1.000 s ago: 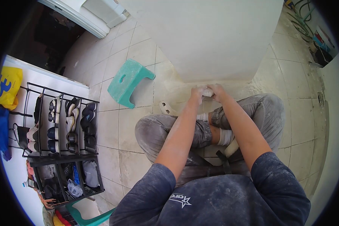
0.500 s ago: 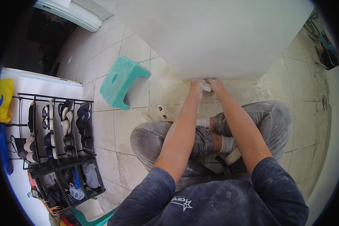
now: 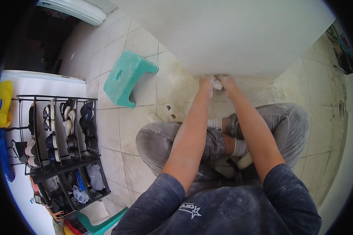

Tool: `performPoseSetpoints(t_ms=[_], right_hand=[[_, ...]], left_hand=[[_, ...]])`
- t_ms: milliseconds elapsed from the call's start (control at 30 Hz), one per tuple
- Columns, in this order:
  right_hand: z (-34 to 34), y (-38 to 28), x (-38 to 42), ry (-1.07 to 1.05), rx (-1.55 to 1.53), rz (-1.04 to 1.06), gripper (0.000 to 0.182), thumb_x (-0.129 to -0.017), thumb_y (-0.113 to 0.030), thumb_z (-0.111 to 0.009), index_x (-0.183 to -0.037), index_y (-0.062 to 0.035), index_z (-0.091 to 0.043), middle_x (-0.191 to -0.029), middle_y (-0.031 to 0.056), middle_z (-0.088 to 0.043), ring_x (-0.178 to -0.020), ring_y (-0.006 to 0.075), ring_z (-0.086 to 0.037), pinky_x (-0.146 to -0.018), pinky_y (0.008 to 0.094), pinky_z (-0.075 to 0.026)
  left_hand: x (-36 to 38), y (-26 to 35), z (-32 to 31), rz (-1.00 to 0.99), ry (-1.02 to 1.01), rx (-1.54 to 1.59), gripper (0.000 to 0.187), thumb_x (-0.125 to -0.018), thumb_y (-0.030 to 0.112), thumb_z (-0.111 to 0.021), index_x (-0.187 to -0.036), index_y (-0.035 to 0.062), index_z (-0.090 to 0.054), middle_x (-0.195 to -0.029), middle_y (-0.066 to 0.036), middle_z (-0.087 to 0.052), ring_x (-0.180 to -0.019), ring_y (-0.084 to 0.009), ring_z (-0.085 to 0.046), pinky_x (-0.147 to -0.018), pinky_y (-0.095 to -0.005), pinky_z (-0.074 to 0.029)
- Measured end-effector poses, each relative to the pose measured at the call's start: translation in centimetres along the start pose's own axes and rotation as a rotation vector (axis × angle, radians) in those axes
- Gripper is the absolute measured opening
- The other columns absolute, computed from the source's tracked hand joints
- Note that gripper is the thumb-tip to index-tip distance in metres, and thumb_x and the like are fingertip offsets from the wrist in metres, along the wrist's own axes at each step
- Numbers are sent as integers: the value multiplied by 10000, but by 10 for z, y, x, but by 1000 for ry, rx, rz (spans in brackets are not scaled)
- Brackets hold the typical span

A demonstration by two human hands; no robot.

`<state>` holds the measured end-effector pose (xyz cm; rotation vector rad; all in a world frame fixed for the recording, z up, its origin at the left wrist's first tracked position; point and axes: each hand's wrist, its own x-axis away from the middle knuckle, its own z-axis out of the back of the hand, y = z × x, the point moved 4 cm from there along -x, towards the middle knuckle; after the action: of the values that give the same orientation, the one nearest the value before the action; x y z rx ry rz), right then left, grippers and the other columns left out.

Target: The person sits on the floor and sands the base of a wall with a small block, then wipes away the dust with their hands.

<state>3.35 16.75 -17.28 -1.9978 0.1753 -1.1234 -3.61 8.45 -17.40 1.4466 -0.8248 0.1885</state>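
Note:
My left hand and my right hand are side by side at the bottom edge of the white wall, both dusted with white powder. Between them is a small whitish lump, which the fingers of both hands close around. Its exact shape is partly hidden by the hands. Both forearms stretch forward over my crossed, dusty legs. The tiled floor around the wall's base is powdery.
A green plastic stool stands on the tiles at the left. Beyond it is a black rack with shoes and bags. A pale clog lies by my knee. Another green stool is at the lower left.
The view has shifted slightly. Both hands, still together around the whitish lump, appear a little higher in the picture.

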Motion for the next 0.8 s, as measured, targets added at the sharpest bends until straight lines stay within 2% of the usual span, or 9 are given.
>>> performPoseSetpoints(t_ms=[100, 167, 267, 367, 467, 567, 667, 767, 800], right_hand=[[6, 17, -27, -58, -65, 7, 193, -808, -60, -479, -958, 44, -538, -921, 124, -574, -788, 215, -587, -629, 331, -510], [3, 13, -15, -90, -95, 12, 201, -806, -56, -478, -968, 50, -532, -921, 126, -573, -787, 217, -588, -631, 334, -513], [-5, -5, -2, -81, -101, 57, 207, -808, -55, -481, -978, 54, -526, -926, 128, -571, -791, 218, -587, -640, 338, -514], [-2, 12, -4, -58, -67, -24, 211, -810, -62, -490, -984, 53, -523, -936, 128, -569, -797, 216, -585, -645, 338, -513], [-1, 2, -3, -46, -67, -11, 215, -810, -69, -499, -985, 53, -524, -948, 129, -565, -790, 215, -586, -637, 343, -513], [-5, 0, 6, -59, -111, 37, 206, -808, -75, -512, -973, 46, -535, -938, 124, -569, -774, 214, -589, -621, 347, -510], [-3, 4, -6, -62, -82, 33, 189, -805, -84, -526, -953, 31, -552, -912, 115, -579, -762, 208, -590, -612, 347, -504], [1, 16, -15, -23, 49, 24, 173, -803, -89, -538, -938, 16, -564, -890, 107, -586, -759, 203, -590, -606, 340, -503], [0, 13, -14, -6, 105, 29, 168, -802, -90, -541, -935, 11, -567, -884, 105, -588, -759, 202, -591, -605, 337, -503]], left_hand=[[-10, 3, -4, 11, -72, -29, 296, -714, -22, -550, -991, -30, -445, -879, -143, -539, -752, -241, -572, -611, -359, -485], [-25, -10, 0, -23, -150, -2, 334, -714, -18, -555, -1018, -44, -419, -909, -156, -529, -770, -247, -569, -615, -360, -487], [8, 17, -5, -24, 14, -11, 293, -712, -16, -559, -981, -47, -447, -911, -161, -526, -788, -250, -562, -629, -362, -486], [7, 16, -1, 40, -13, -94, 279, -711, -13, -564, -972, -35, -468, -901, -151, -532, -794, -242, -558, -647, -363, -485], [0, 6, -3, -8, -10, 62, 127, -642, -12, -563, -762, -28, -524, -658, -90, -516, -565, -188, -501, -467, -341, -383], [9, 17, -4, -91, 11, 41, 96, -645, -16, -563, -736, -25, -532, -653, -87, -512, -569, -193, -507, -488, -349, -396], [0, 13, 1, -26, -7, -62, 283, -711, -20, -571, -982, -26, -487, -903, -146, -550, -793, -247, -567, -654, -370, -485], [-18, -6, 5, 91, -53, 28, 314, -706, -24, -574, -1003, -30, -474, -904, -151, -547, -809, -251, -567, -655, -375, -485], [-15, -2, 2, 63, -77, 18, 299, -707, -25, -571, -991, -37, -480, -896, -152, -549, -799, -252, -569, -652, -374, -485]])
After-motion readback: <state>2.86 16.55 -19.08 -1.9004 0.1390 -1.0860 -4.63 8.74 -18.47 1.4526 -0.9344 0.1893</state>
